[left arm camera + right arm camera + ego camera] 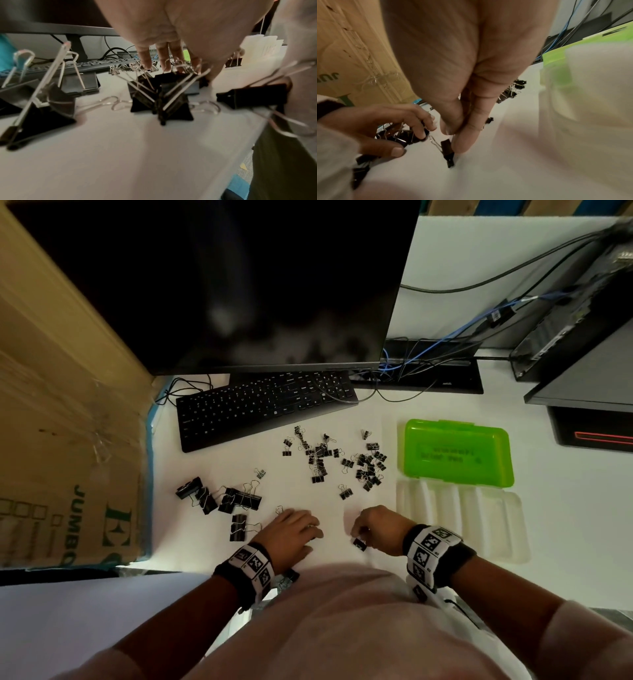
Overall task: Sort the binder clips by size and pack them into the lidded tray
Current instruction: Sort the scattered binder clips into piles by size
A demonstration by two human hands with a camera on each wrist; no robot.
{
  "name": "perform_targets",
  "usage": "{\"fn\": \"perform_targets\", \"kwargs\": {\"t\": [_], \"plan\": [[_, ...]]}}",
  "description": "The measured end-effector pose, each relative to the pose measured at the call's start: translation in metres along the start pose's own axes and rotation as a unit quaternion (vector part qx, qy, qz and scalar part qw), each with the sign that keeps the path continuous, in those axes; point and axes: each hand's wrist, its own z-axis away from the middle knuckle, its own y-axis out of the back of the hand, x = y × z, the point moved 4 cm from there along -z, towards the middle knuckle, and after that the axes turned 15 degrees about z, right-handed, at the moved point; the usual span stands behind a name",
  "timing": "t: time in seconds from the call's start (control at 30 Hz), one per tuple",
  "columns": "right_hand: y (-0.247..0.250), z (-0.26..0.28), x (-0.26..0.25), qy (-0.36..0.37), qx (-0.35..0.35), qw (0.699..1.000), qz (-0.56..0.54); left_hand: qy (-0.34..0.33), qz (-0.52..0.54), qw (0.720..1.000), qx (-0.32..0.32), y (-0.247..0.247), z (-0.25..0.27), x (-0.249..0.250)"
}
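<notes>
Clip (pixel 447 150) pinched in right hand (pixel 380 529), left hand (pixel 291 529) curled over large clips (pixel 406 138)

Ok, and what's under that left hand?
Large black binder clips, gripped in a bunch between thumb and fingers of the left hand. From above the hand covers them, so their number can't be seen; one wire handle pokes out.

Clips (pixel 368 465) black metal, shiny wire handles; tray (pixel 457 451) glossy green plastic.

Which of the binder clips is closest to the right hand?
The lone small binder clip at the fingertips of the right hand. The other small clips sit scattered farther back, and the large clips lie by the left hand.
</notes>
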Motion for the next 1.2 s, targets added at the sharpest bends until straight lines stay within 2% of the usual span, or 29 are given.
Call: {"fn": "perform_targets", "kwargs": {"t": [0.17, 0.23, 0.3, 0.37, 0.43, 0.5, 0.63, 0.73, 0.87, 1.0, 1.1, 1.2], "plan": [[0.008, -0.009, 0.0, 0.029, -0.006, 0.999, 0.025, 0.009, 0.025, 0.998, 0.05, 0.014, -0.001, 0.003], [0.021, -0.011, 0.011, 0.01, 0.038, 0.999, 0.037, 0.029, 0.074, 0.994, 0.079, 0.024, -0.009, 0.006], [0.03, -0.012, 0.022, -0.013, 0.089, 0.995, 0.052, 0.049, 0.125, 0.988, 0.081, 0.031, -0.02, 0.009], [0.031, -0.011, 0.024, -0.016, 0.068, 0.994, 0.088, 0.049, 0.165, 0.985, 0.034, 0.029, -0.032, 0.019], [0.026, -0.013, 0.02, -0.002, 0.015, 0.991, 0.136, 0.015, 0.176, 0.983, -0.046, 0.022, -0.042, 0.037], [0.024, -0.017, 0.018, 0.001, -0.001, 0.987, 0.161, -0.016, 0.166, 0.98, -0.105, 0.018, -0.046, 0.05], [0.039, -0.023, 0.029, -0.043, 0.042, 0.985, 0.161, 0.011, 0.182, 0.979, -0.094, 0.031, -0.026, 0.041], [0.052, -0.023, 0.038, -0.065, 0.068, 0.978, 0.184, 0.043, 0.166, 0.971, -0.166, 0.029, 0.002, 0.027], [0.065, -0.025, 0.041, -0.085, 0.086, 0.966, 0.229, 0.044, 0.156, 0.964, -0.209, 0.027, 0.019, 0.022], [0.072, -0.034, 0.021, -0.023, 0.136, 0.966, 0.217, 0.047, 0.156, 0.962, -0.22, 0.02, 0.026, 0.021], [0.063, -0.046, 0.002, 0.05, 0.094, 0.976, 0.189, 0.051, 0.171, 0.959, -0.221, 0.019, 0.027, 0.019], [0.052, -0.053, -0.01, 0.073, 0.049, 0.975, 0.206, 0.056, 0.191, 0.958, -0.207, 0.02, 0.029, 0.014]]}}
